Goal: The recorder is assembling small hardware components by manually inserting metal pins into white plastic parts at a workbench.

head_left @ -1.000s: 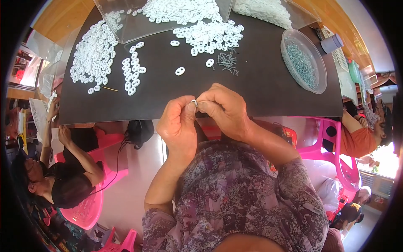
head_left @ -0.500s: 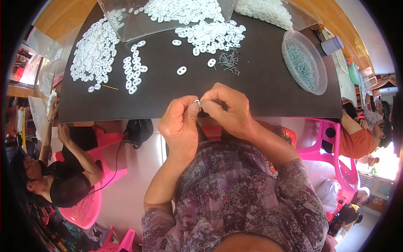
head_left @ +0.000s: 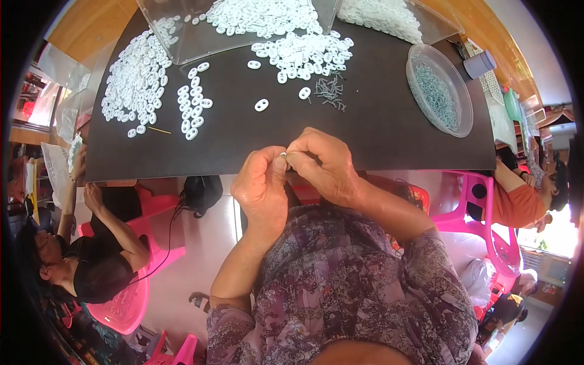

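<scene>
Left hand (head_left: 260, 185) and right hand (head_left: 327, 164) are together pinching a small, rounded, white plastic-looking piece (head_left: 283, 154) above the near edge of the dark-brown table (head_left: 401, 125). They are now hiding more of it, suggesting close fingerwork.

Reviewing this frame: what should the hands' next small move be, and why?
Probably a slight adjustment by the right hand while the left hand steadies the small white piece: the left fingers pinch it, and the right fingertips are right beside it. Fingers hide most of it, so its exact fit can't be judged.
</scene>
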`<state>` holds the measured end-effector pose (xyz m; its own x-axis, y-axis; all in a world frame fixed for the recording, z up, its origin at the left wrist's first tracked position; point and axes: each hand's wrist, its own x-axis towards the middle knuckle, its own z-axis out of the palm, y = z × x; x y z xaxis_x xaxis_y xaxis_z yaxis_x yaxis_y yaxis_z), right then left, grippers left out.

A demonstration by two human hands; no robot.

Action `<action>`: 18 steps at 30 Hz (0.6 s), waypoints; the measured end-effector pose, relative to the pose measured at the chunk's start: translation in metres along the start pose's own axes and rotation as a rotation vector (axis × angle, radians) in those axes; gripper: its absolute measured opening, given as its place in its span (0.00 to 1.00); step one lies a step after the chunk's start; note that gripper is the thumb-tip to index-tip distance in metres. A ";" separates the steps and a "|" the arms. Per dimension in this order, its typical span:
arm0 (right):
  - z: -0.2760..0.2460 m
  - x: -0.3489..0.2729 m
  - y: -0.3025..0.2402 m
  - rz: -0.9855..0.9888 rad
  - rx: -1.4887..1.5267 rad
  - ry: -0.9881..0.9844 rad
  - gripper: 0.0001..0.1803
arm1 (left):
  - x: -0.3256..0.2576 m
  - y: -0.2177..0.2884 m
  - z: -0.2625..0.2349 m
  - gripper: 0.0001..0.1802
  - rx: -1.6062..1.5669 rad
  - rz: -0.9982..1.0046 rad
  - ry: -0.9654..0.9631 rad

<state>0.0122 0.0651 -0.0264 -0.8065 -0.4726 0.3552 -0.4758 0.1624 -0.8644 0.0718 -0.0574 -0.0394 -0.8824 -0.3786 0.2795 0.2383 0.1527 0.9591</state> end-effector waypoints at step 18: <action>-0.054 0.060 0.042 -0.335 -0.776 0.016 0.08 | 0.012 -0.001 -0.006 0.07 -0.394 -0.279 0.008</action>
<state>-0.0747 0.0904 -0.0220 -0.5818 -0.5907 0.5591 -0.7922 0.5674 -0.2249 0.0632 -0.0682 -0.0369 -0.9316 -0.3635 0.0081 0.1299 -0.3121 0.9411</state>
